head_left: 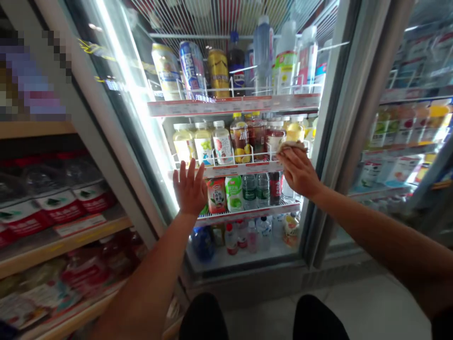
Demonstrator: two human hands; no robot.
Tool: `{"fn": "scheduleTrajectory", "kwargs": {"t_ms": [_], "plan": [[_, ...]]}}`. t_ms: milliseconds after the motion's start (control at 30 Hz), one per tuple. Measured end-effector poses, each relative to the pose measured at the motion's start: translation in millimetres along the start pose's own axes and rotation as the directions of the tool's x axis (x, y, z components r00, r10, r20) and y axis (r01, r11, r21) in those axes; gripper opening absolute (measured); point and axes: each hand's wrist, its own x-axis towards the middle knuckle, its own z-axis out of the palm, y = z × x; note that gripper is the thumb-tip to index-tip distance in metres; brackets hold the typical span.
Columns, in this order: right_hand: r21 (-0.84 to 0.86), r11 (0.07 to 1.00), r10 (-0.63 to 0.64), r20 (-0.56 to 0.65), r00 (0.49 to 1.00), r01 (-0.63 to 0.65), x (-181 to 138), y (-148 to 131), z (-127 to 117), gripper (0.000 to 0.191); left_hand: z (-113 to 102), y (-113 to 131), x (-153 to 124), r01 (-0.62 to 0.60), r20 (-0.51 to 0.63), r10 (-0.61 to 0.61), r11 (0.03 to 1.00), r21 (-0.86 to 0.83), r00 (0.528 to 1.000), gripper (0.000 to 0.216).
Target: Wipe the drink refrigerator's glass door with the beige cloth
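Note:
A closed glass door (247,278) of a lit drinks fridge stands in front of me. Against its pane my left hand (191,189) is held up with fingers spread, holding nothing. My right hand (299,170), on the right side of the pane, presses a crumpled light-brown cloth (292,145) to the glass. Only the cloth's upper edge shows above the fingers. Behind the glass, bottles of lemon tea (240,137) and pale drinks (222,141) line the middle shelf. Tall cans (218,73) fill the shelf above.
To the left, wooden shelves (63,245) hold packs of bottles with red-and-white labels (56,208). A metal door frame (354,132) separates this fridge from another stocked fridge (399,141) on the right. My knees (203,316) are low in view above a grey floor (371,302).

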Motion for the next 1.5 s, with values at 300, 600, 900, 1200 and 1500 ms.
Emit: {"fn": "scheduleTrajectory", "kwargs": {"t_ms": [300, 600, 900, 1200, 1500], "plan": [[-0.065, 0.991, 0.122, 0.055, 0.991, -0.119, -53.8, -9.0, -9.6, 0.057, 1.3, -1.1, -1.5, 0.054, 0.043, -0.052, 0.997, -0.057, 0.998, 0.061], [-0.048, 0.996, -0.063, 0.300, 0.952, 0.080, -74.1, -22.2, -10.6, 0.051, 1.8, -1.5, -1.5, 0.083, 0.054, -0.080, 0.994, -0.073, 0.995, 0.056], [0.065, 0.994, -0.106, 0.236, 0.966, 0.093, -31.3, -50.9, 11.3, 0.060, 0.1, 1.0, -0.9, 0.028, 0.014, -0.028, 1.000, 0.011, 1.000, 0.057], [0.086, 0.993, -0.097, 0.131, 0.987, 0.086, 1.5, -73.9, 30.2, 0.069, 1.7, 0.4, -3.5, 0.092, 0.055, -0.087, 0.993, -0.077, 0.995, 0.053], [0.088, 0.996, 0.020, 0.045, 0.999, -0.024, 30.1, -86.2, 42.6, 0.072, -0.3, 2.4, -1.5, 0.070, 0.035, -0.069, 0.997, -0.025, 0.997, 0.051]]}}
